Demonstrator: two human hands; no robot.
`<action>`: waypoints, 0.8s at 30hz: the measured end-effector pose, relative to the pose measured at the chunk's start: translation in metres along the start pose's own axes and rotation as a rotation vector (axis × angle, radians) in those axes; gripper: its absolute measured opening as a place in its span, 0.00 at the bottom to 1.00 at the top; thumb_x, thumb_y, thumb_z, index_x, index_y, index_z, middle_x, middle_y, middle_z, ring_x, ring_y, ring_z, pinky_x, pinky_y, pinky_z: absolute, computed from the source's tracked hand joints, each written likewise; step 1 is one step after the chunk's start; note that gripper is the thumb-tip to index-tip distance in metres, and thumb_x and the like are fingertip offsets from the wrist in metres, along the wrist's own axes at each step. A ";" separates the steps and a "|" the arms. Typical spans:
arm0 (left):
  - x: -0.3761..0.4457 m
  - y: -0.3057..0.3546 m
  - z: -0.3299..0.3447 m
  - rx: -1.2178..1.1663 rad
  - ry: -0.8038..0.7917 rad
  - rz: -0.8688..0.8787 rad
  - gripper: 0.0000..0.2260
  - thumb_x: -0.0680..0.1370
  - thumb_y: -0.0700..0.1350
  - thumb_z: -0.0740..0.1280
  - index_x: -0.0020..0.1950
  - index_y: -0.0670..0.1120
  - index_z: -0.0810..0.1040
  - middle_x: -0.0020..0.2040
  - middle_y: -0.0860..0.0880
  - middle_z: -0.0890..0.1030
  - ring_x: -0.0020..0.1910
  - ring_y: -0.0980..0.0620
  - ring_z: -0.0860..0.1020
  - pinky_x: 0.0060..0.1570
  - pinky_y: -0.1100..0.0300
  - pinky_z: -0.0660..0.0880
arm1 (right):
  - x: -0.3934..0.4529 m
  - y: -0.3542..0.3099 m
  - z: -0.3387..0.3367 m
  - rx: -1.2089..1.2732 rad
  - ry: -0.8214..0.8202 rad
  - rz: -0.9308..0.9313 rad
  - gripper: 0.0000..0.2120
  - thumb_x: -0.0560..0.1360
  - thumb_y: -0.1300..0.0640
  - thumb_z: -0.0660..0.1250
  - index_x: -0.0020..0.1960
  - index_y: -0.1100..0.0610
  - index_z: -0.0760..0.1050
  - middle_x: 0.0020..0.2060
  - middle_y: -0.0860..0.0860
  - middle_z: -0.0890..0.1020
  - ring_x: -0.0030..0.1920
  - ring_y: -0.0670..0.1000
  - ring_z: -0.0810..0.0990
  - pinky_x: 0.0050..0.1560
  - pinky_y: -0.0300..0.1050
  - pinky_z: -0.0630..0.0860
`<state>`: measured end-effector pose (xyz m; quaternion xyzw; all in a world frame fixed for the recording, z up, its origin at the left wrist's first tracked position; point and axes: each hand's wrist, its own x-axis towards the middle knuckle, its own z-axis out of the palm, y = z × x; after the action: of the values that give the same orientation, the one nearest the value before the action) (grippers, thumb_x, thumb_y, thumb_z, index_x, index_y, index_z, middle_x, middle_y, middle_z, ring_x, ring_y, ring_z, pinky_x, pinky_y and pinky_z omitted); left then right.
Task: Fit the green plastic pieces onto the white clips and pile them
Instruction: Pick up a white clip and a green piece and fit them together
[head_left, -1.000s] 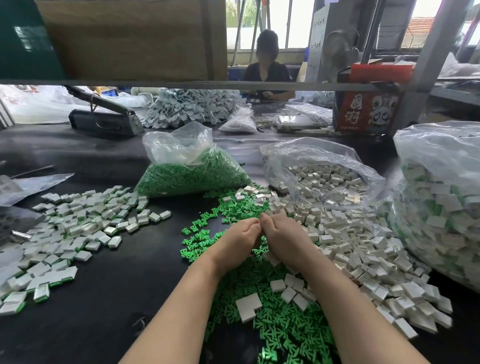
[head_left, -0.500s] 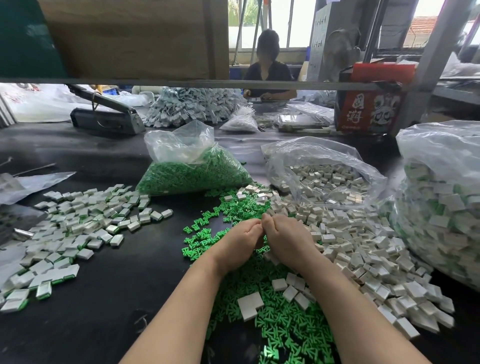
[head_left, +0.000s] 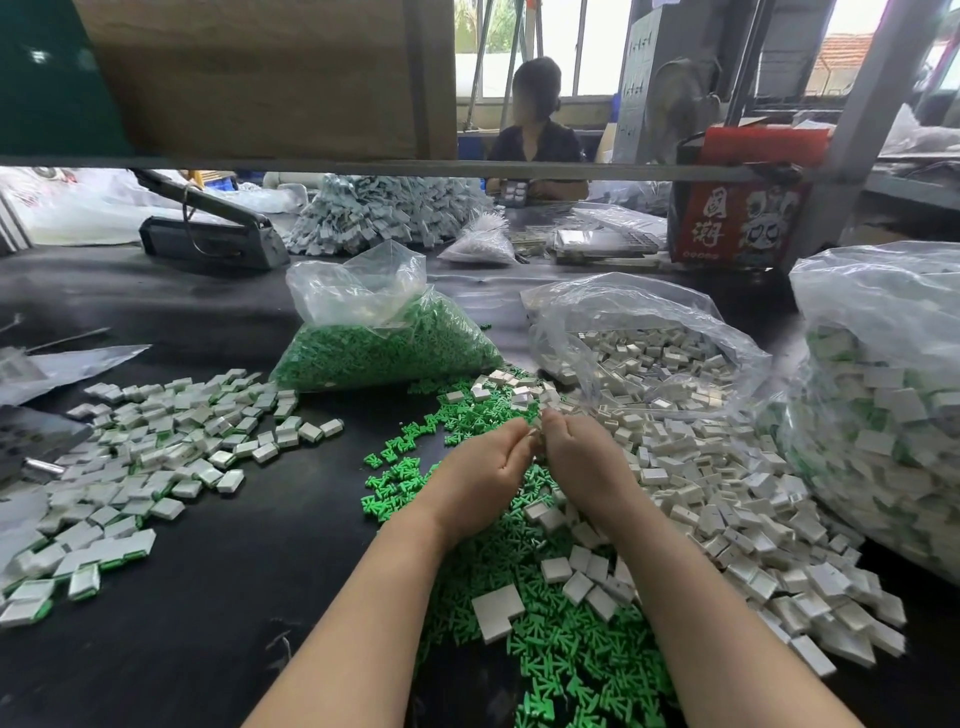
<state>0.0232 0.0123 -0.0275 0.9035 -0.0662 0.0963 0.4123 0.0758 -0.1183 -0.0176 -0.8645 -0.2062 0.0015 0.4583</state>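
My left hand (head_left: 483, 475) and my right hand (head_left: 582, 465) meet fingertip to fingertip above the black table, pinching a small white clip (head_left: 536, 435) between them; most of it is hidden by my fingers. Under my forearms lie loose green plastic pieces (head_left: 566, 654). Loose white clips (head_left: 727, 514) spread out to the right. A pile of fitted clips with green edges (head_left: 156, 467) lies on the left.
An open bag of green pieces (head_left: 384, 348) and an open bag of white clips (head_left: 654, 358) stand behind my hands. A large full bag (head_left: 883, 395) fills the right side. A bag sealer (head_left: 208, 234) sits far left. Another person sits beyond the shelf bar (head_left: 467, 169).
Both hands stay joined at the same spot, with only small finger movement on the piece between them.
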 end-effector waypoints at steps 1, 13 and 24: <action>-0.001 0.000 -0.002 0.054 0.017 0.020 0.08 0.84 0.50 0.57 0.46 0.53 0.71 0.39 0.51 0.78 0.37 0.53 0.75 0.40 0.54 0.69 | 0.000 0.000 -0.001 0.014 0.033 0.014 0.25 0.84 0.51 0.51 0.29 0.54 0.67 0.26 0.50 0.71 0.30 0.51 0.69 0.36 0.51 0.68; -0.005 0.000 -0.011 -0.512 -0.011 -0.074 0.10 0.80 0.50 0.58 0.43 0.46 0.70 0.35 0.53 0.69 0.35 0.56 0.67 0.39 0.65 0.66 | -0.003 -0.004 -0.015 0.457 -0.092 -0.068 0.05 0.78 0.61 0.67 0.44 0.58 0.79 0.32 0.53 0.81 0.30 0.43 0.76 0.32 0.35 0.73; -0.004 -0.005 -0.011 -0.429 -0.015 -0.055 0.12 0.78 0.52 0.57 0.39 0.48 0.68 0.31 0.55 0.67 0.32 0.56 0.63 0.35 0.62 0.63 | -0.004 -0.003 -0.020 0.396 -0.112 -0.131 0.04 0.78 0.60 0.67 0.45 0.58 0.80 0.33 0.53 0.83 0.32 0.46 0.77 0.34 0.38 0.75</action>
<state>0.0191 0.0240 -0.0246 0.7972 -0.0633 0.0620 0.5971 0.0754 -0.1344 -0.0044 -0.7409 -0.2828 0.0604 0.6062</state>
